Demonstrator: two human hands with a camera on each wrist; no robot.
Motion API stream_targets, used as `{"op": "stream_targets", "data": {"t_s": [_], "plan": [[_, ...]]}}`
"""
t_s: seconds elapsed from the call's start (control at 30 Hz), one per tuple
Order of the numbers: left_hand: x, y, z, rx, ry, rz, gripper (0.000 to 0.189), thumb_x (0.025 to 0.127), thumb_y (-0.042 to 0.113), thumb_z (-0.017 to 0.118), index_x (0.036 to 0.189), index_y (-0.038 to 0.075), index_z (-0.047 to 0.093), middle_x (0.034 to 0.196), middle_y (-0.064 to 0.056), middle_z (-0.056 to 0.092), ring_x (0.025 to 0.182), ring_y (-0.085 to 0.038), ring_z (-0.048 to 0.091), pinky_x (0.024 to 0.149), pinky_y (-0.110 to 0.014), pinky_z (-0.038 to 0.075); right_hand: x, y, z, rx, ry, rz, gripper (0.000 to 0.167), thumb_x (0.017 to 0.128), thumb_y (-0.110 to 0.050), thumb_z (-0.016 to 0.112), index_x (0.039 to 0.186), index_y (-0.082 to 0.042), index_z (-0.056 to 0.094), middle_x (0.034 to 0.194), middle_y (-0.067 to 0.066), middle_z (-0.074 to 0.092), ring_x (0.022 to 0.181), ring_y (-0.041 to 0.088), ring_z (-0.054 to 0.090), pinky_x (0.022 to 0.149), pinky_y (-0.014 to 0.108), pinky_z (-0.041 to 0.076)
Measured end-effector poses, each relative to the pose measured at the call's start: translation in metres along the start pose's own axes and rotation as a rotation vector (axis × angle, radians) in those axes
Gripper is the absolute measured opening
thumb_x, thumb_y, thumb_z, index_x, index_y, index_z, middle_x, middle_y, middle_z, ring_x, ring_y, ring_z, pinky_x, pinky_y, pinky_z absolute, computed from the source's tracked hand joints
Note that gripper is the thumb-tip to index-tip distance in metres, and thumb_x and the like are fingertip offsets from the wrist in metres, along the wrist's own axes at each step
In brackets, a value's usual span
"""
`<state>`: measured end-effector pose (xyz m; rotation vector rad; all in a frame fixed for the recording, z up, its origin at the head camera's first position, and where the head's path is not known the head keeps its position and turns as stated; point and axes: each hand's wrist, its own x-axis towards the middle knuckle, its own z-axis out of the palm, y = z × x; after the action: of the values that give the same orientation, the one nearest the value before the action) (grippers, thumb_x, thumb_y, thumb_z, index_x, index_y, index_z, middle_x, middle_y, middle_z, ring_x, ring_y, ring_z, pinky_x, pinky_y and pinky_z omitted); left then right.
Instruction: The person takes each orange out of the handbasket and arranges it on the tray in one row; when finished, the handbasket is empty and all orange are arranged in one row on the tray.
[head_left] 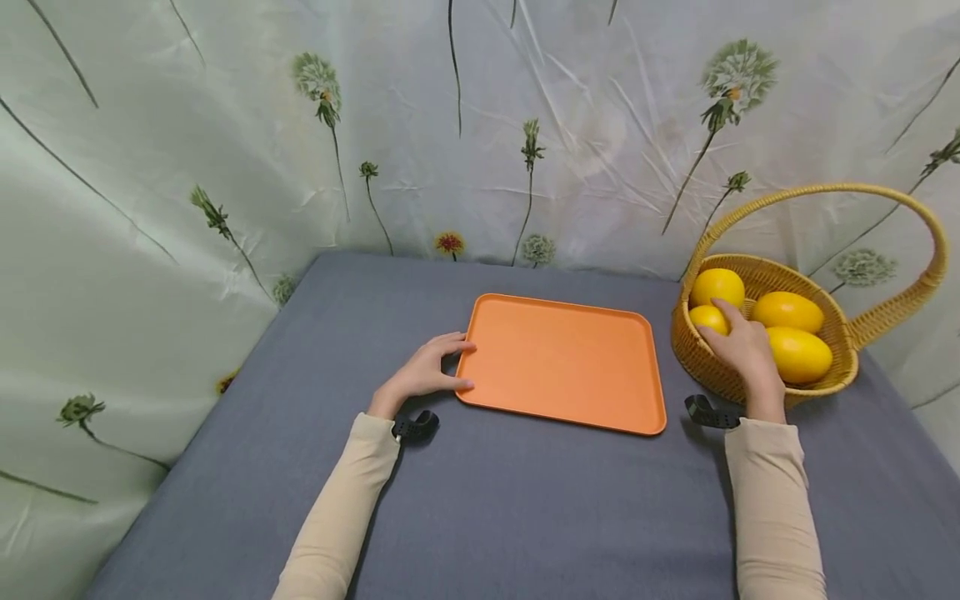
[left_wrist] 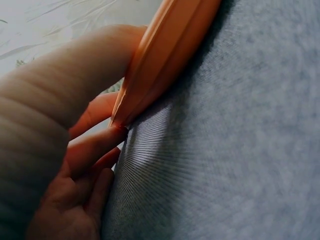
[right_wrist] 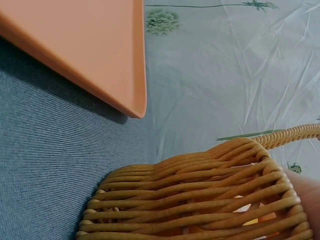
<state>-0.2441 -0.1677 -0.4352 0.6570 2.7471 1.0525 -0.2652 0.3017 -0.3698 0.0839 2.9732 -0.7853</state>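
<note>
At the left edge of an orange tray (head_left: 562, 362) is my left hand (head_left: 423, 367), holding its rim, thumb near the front corner and fingers farther back. In the left wrist view the thumb lies against the tray's outer rim (left_wrist: 165, 55) and other fingers meet it lower down. My right hand (head_left: 746, 346) reaches into a wicker basket (head_left: 701, 367) and grips a small round yellow fruit (head_left: 707, 317) near its left wall. Behind that sits another round yellow fruit (head_left: 717, 287). In the right wrist view the basket's wall (right_wrist: 200, 195) hides most of the hand.
Two longer oval yellow fruits, one at the back (head_left: 787, 311) and one in front (head_left: 800, 355), lie in the basket's right side. The basket's tall arched handle (head_left: 825, 190) rises over it. A grey cloth (head_left: 525, 517) covers the table; a dandelion-print curtain (head_left: 420, 108) hangs behind.
</note>
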Motion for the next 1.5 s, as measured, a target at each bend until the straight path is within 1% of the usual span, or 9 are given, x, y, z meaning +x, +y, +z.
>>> {"op": "stream_targets", "data": {"t_s": [0.07, 0.23, 0.37, 0.5, 0.63, 0.77, 0.93, 1.27, 1.5], "plan": [[0.001, 0.001, -0.001, -0.005, -0.002, 0.002, 0.066, 0.076, 0.032, 0.077, 0.133, 0.012, 0.053, 0.149, -0.015, 0.038, 0.141, -0.033, 0.03, 0.113, -0.053, 0.027, -0.001, 0.001, -0.001, 0.014, 0.005, 0.0, 0.069, 0.096, -0.044, 0.036, 0.148, -0.003, 0.018, 0.132, 0.045, 0.029, 0.112, 0.054, 0.033, 0.09, 0.065, 0.032], [0.004, 0.003, -0.003, -0.01, 0.009, 0.001, 0.065, 0.076, 0.03, 0.077, 0.133, 0.012, 0.053, 0.149, -0.015, 0.038, 0.141, -0.033, 0.03, 0.113, -0.053, 0.027, -0.003, -0.001, -0.001, 0.061, 0.054, 0.022, 0.071, 0.095, -0.051, 0.038, 0.143, 0.0, 0.025, 0.129, 0.043, 0.033, 0.108, 0.052, 0.036, 0.083, 0.06, 0.034], [0.003, 0.004, -0.002, -0.005, 0.006, 0.0, 0.065, 0.075, 0.031, 0.077, 0.133, 0.012, 0.053, 0.149, -0.015, 0.038, 0.141, -0.034, 0.03, 0.113, -0.054, 0.026, -0.004, -0.001, -0.001, 0.07, 0.07, 0.028, 0.071, 0.094, -0.051, 0.041, 0.139, 0.003, 0.027, 0.125, 0.043, 0.037, 0.103, 0.05, 0.039, 0.08, 0.058, 0.036], [0.003, 0.003, -0.001, -0.003, 0.007, -0.002, 0.065, 0.075, 0.032, 0.077, 0.133, 0.012, 0.053, 0.148, -0.015, 0.039, 0.14, -0.033, 0.031, 0.113, -0.054, 0.027, -0.006, 0.001, -0.002, 0.055, 0.035, 0.051, 0.076, 0.094, -0.051, 0.041, 0.145, 0.001, 0.019, 0.131, 0.044, 0.033, 0.108, 0.053, 0.038, 0.085, 0.061, 0.036], [0.004, 0.003, 0.0, -0.017, 0.01, -0.003, 0.065, 0.075, 0.031, 0.077, 0.133, 0.013, 0.054, 0.149, -0.015, 0.038, 0.141, -0.033, 0.03, 0.113, -0.053, 0.027, -0.006, 0.001, -0.006, 0.041, -0.006, 0.084, 0.084, 0.093, -0.055, 0.039, 0.15, -0.003, 0.008, 0.14, 0.043, 0.024, 0.117, 0.058, 0.032, 0.092, 0.065, 0.032], [0.005, 0.001, 0.0, -0.011, 0.018, -0.01, 0.065, 0.075, 0.031, 0.078, 0.133, 0.013, 0.054, 0.149, -0.014, 0.039, 0.141, -0.032, 0.03, 0.113, -0.053, 0.027, -0.005, 0.0, -0.006, 0.03, -0.016, 0.09, 0.084, 0.093, -0.056, 0.039, 0.15, -0.003, 0.009, 0.142, 0.041, 0.023, 0.12, 0.059, 0.029, 0.093, 0.066, 0.031], [0.004, 0.001, 0.001, -0.008, 0.015, -0.014, 0.065, 0.075, 0.031, 0.077, 0.133, 0.013, 0.054, 0.149, -0.014, 0.039, 0.141, -0.033, 0.031, 0.113, -0.053, 0.027, -0.004, 0.001, -0.003, 0.05, 0.006, 0.081, 0.076, 0.094, -0.049, 0.042, 0.149, -0.003, 0.016, 0.14, 0.041, 0.026, 0.119, 0.058, 0.027, 0.091, 0.064, 0.031], [0.001, 0.001, 0.003, 0.006, 0.013, -0.003, 0.065, 0.075, 0.031, 0.078, 0.132, 0.012, 0.054, 0.148, -0.016, 0.039, 0.14, -0.034, 0.031, 0.113, -0.054, 0.026, -0.006, 0.004, 0.004, 0.065, 0.103, 0.05, 0.071, 0.091, -0.043, 0.049, 0.146, -0.002, 0.028, 0.136, 0.04, 0.034, 0.117, 0.057, 0.032, 0.091, 0.064, 0.031], [0.002, 0.001, 0.003, 0.0, 0.015, -0.004, 0.065, 0.075, 0.031, 0.078, 0.133, 0.012, 0.054, 0.149, -0.015, 0.039, 0.141, -0.033, 0.03, 0.114, -0.053, 0.026, -0.007, 0.002, 0.005, 0.107, 0.244, 0.015, 0.069, 0.088, -0.04, 0.056, 0.143, -0.004, 0.036, 0.134, 0.037, 0.041, 0.114, 0.053, 0.038, 0.089, 0.06, 0.033]]}}
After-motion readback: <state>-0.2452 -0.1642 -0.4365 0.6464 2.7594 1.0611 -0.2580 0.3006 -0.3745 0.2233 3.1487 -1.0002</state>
